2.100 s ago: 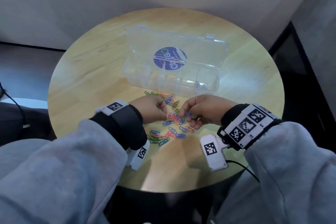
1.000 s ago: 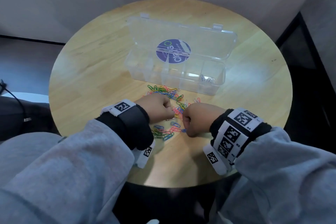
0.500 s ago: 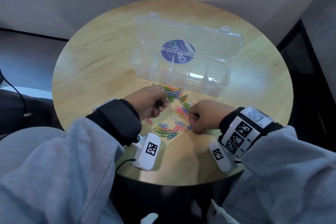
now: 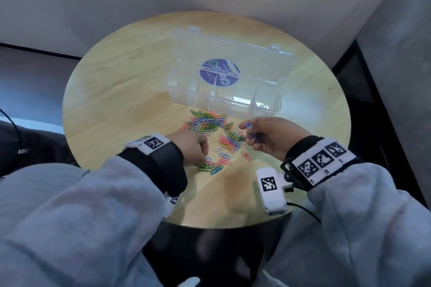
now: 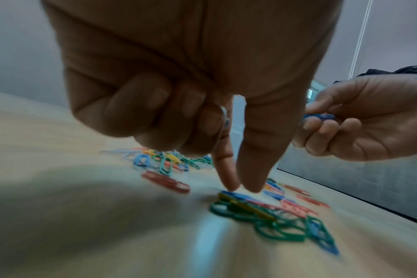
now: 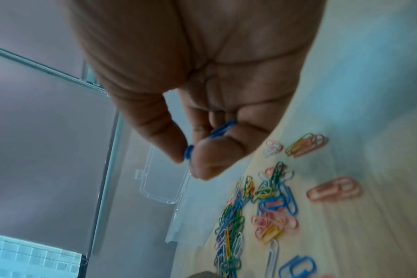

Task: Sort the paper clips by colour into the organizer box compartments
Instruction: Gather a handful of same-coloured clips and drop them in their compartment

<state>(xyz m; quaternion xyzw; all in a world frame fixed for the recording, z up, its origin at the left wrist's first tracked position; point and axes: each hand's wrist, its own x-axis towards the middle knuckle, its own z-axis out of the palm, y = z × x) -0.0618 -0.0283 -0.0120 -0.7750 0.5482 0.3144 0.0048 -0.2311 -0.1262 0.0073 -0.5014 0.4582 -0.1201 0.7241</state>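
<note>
A loose pile of coloured paper clips point(image 4: 210, 123) lies on the round wooden table in front of the clear organizer box point(image 4: 233, 109), whose lid stands open. My right hand point(image 4: 248, 134) hovers above the pile's right side and pinches blue paper clips point(image 6: 223, 129) between thumb and fingers. My left hand point(image 4: 203, 156) is down at the near cluster of clips point(image 4: 212, 166). Its thumb and index tips point(image 5: 249, 188) close on a blue clip point(image 5: 233, 194) lying on green ones. The other left fingers are curled.
A few silver clips point(image 4: 262, 106) lie in the box's rightmost compartment; the other compartments look bare. A blue round sticker point(image 4: 219, 72) marks the lid. The table edge point(image 4: 210, 225) is close to my wrists, and a dark gap runs along the right.
My right hand has lifted off the table and turned up with blue clips in it. My left hand has shifted back to the near cluster of clips.
</note>
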